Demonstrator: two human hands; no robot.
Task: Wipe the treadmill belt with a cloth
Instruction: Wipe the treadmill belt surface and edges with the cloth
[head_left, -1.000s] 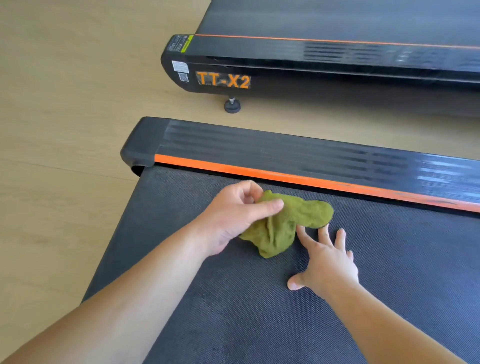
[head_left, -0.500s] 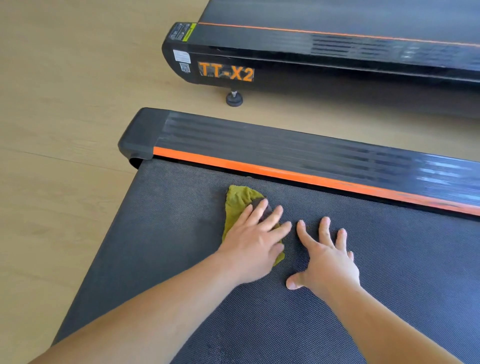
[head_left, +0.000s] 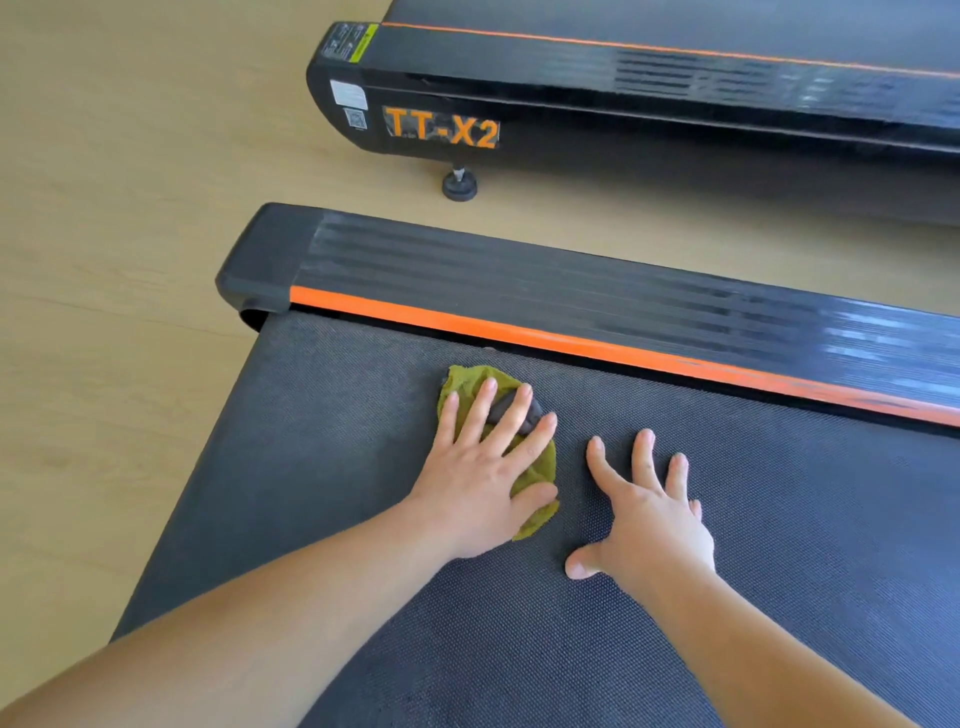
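Wiping appears barely begun. One olive-green cloth (head_left: 542, 464) lies on the treadmill belt (head_left: 779, 545) toward its far left corner, near the orange-striped side rail (head_left: 571, 340); most of the belt remains to cover. The left hand (head_left: 480, 470) presses the cloth flat, fingers spread. The right hand (head_left: 649, 512) rests on the bare belt just beside it, fingers spread. Two treadmills are counted; the second treadmill (head_left: 571, 93) stands farther off.

Left hand (head_left: 483, 478) now presses flat the cloth (head_left: 470, 378) it earlier pinched.

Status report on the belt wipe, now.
Left hand flat, pressing cloth onto belt. Right hand flat on belt beside cloth, holding nothing. Side rail just beyond cloth.
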